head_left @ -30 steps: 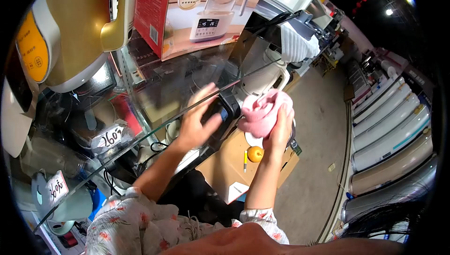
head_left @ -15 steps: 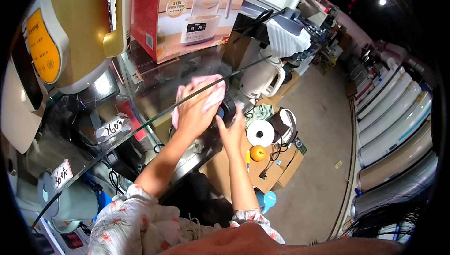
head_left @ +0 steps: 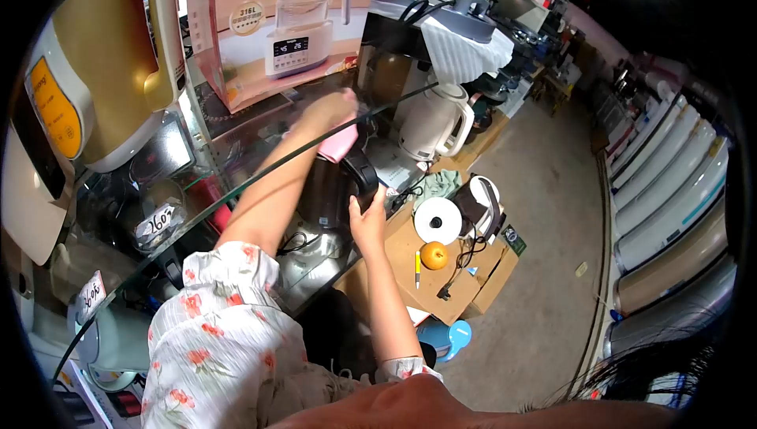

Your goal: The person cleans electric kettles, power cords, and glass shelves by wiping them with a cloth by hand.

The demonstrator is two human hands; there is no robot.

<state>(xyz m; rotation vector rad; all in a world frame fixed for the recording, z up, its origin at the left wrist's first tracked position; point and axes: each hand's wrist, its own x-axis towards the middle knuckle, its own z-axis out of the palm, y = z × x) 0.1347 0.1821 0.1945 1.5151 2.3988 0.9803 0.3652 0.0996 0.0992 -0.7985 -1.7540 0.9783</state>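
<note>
From my end I see the pink cloth, soft and folded, against the upper part of the black kettle, whose dark body looks smooth and glossy and whose thick handle curves out toward the right. The kettle is under the near edge of the glass shelf, a clear flat pane with hard reflections. Near it stands the cream kettle, rounded, with a looped handle. A glossy carton printed with a glass jug stands on the pane.

I can't see into the black kettle, so I can't tell what it holds. Below and to the right, the flat brown cardboard bears a round orange fruit, a slim yellow pen and a white disc with a dark knob. The blue tub is just below the cardboard; its inside is hidden from me.

My left hand is at the cloth, seen through the glass; its fingers are blurred and I can't tell how far they close. My right hand has the lower end of the handle between thumb and fingers, the thumb on the near side, the fingers curled partly out of sight
</note>
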